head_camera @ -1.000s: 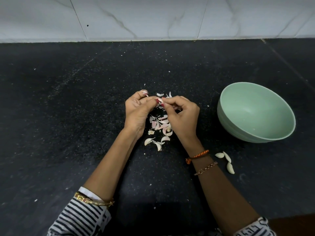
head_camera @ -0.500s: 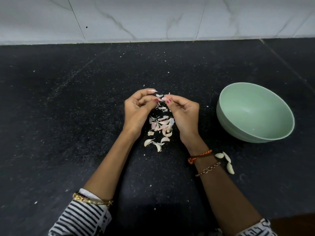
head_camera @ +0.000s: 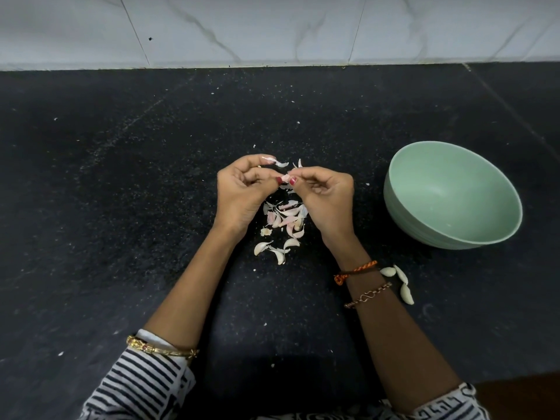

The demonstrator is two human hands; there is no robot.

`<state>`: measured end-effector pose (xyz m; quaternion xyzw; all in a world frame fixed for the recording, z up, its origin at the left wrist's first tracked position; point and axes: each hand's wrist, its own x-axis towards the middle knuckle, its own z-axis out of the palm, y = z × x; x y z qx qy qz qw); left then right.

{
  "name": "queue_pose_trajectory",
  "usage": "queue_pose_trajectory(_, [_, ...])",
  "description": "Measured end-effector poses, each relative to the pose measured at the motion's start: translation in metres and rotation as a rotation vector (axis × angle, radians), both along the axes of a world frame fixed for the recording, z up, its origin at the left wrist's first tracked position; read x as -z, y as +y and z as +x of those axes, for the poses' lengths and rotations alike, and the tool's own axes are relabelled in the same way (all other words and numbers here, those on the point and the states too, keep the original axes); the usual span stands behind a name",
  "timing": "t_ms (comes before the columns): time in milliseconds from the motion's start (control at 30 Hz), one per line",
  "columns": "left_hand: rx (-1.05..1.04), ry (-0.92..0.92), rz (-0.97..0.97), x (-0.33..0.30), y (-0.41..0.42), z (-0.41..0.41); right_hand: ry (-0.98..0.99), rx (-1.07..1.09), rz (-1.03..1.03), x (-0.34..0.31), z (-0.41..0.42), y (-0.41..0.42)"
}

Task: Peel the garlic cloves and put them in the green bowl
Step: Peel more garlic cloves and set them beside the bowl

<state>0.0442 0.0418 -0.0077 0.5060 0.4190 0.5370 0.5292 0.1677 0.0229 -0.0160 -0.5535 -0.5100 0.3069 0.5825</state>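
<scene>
Head: two hands pinch one clove; one bowl.

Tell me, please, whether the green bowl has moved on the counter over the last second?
No. The green bowl sits the same way relative to the three cloves beside the right forearm; its slight frame shift looks like camera movement.

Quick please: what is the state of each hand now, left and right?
Left hand: fingers curled, pinching the garlic clove.
Right hand: fingers curled, pinching the same clove from the other side.
</scene>
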Motion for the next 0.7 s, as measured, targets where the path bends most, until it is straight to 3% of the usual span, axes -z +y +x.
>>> queue_pose_trajectory(200, [-0.024,-0.022,0.002,0.0,0.0,0.0,0.031,-0.056,-0.003,-0.003,0.0,0.0])
queue_pose_trajectory(467, [0.0,-0.077,-0.022,-0.001,-0.001,0.001,0.347,-0.153,-0.21,-0.011,0.005,-0.003])
queue_pose_trajectory(600, [0.005,-0.091,-0.053,0.0,0.001,0.0,0.524,-0.3,-0.272,-0.019,0.006,-0.005])
queue_pose_trajectory(700, [-0.02,-0.094,-0.077,-0.001,0.002,-0.001,0.456,-0.257,-0.25,-0.02,0.008,-0.005])
